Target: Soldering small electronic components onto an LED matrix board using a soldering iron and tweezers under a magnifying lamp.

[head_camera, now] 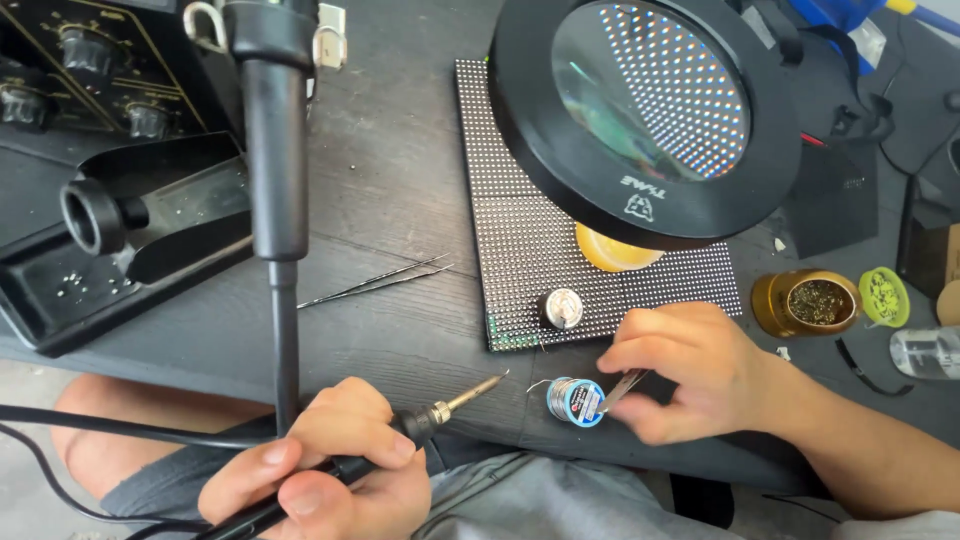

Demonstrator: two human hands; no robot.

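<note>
Soldering iron (400, 432) clamped in left hand (320, 465), solder spool (575, 399) touching right hand (690, 370) fingertips, pinched

The left hand (320, 465) is curling closed at lower left; the right hand (690, 365) is pinching fingertips at lower right.

Tweezers (375, 282) lie beside the dotted panel (520, 240), under a magnifier lamp (645, 115).
</note>
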